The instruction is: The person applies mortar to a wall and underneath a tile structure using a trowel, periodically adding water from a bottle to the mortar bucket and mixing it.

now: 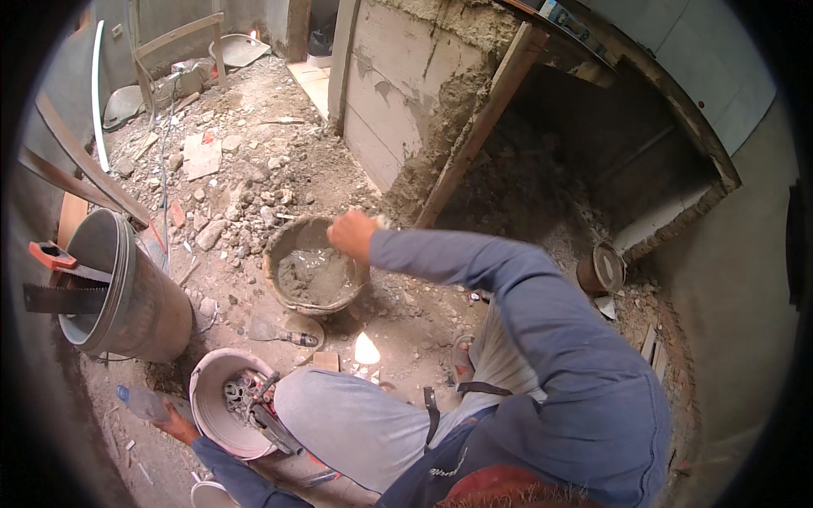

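Note:
My right hand [351, 235] is a closed fist over the far right rim of a round tub [273, 284] of wet grey mortar [315, 275]. A small pale end pokes out on the fist's right side; what it belongs to is hidden. At the lower left, my left hand [179, 425] is closed around a clear plastic bottle [146, 405] with a blue cap, which lies tilted with its cap pointing left. Beside that hand stands a pale pink bucket [203, 389] with metal tools and small ring-shaped pieces inside.
A putty knife [279, 333] lies on the ground near the tub. At left, a tall grey bucket [152, 313] holds a handsaw [63, 262] with an orange handle. Rubble [237, 203] covers the floor beyond. A wooden post [474, 127] leans by the concrete counter; a small pail [600, 269] stands at right.

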Available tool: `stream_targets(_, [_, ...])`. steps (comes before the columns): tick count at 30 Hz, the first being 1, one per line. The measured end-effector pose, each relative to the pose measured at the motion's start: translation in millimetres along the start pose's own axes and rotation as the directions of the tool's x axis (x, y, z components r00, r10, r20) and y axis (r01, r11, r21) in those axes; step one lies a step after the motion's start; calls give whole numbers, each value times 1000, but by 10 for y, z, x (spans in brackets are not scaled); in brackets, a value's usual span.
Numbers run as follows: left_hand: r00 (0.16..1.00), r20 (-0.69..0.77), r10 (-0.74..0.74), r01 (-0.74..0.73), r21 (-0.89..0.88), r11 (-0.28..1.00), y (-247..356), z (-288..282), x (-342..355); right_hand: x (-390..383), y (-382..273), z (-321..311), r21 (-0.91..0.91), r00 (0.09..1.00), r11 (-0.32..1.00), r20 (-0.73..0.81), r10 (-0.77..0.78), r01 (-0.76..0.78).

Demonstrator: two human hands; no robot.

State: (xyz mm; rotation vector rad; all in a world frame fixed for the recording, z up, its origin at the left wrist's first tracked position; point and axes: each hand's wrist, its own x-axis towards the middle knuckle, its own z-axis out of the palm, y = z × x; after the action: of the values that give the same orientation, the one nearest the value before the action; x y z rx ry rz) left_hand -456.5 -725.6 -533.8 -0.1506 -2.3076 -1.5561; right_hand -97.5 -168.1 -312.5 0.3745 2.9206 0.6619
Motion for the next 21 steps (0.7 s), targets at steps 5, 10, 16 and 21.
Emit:
stream_targets(5, [998, -58, 0, 3, 57, 998, 60, -360, 35, 46, -667, 238, 285, 991, 958, 106, -76, 43])
stream_targets(10, [999, -46, 13, -2, 222, 975, 475, -293, -130, -301, -254, 275, 828, 936, 554, 257, -241, -85])
stream_targets(16, [984, -177, 19, 54, 395, 917, 640, -361, -36, -741, -379, 305, 927, 995, 360, 101, 19, -101])
stream_targets(21, [992, -123, -35, 76, 347, 935, 1070, -175, -62, -805, -28, 37, 803, 976, 555, 199, 93, -217])
